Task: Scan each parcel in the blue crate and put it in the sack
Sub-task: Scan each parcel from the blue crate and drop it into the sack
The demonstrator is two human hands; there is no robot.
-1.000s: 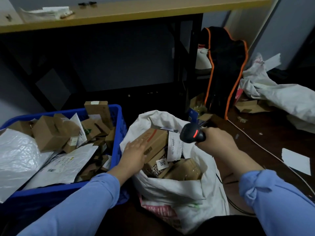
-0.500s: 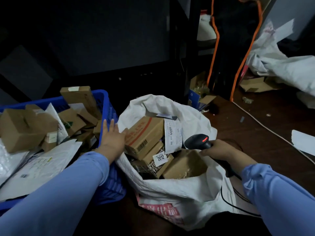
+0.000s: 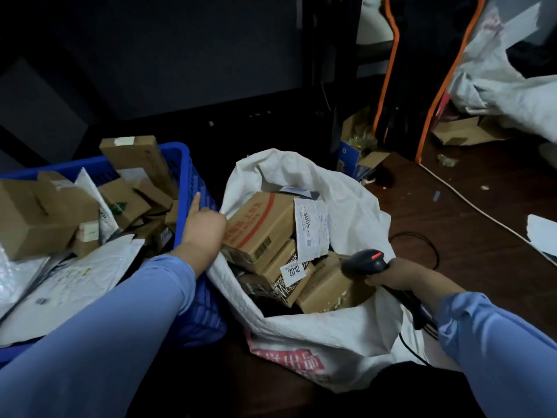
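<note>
The blue crate (image 3: 184, 179) on the left holds several brown boxes (image 3: 28, 218) and white mailers (image 3: 75, 276). Beside it on the right stands the open white sack (image 3: 331, 330), packed with parcels, among them a red-striped box (image 3: 259, 224) and a label reading 3005 (image 3: 310, 227). My left hand (image 3: 202, 227) hovers over the crate's right rim next to the sack's edge, one finger stretched out, holding nothing. My right hand (image 3: 394, 274) grips the black scanner (image 3: 363, 262), red light on, at the sack's right rim.
The scanner's black cable (image 3: 422, 236) loops on the dark wooden floor right of the sack. A black bag with orange trim (image 3: 422, 70), torn cardboard (image 3: 458, 132) and another white sack (image 3: 512, 95) lie at the back right. A white sheet (image 3: 542, 233) is at the right edge.
My left hand left the red-striped box in the sack and moved left to the crate's rim. My right hand lowered the scanner to the sack's right edge. The view tilted down.
</note>
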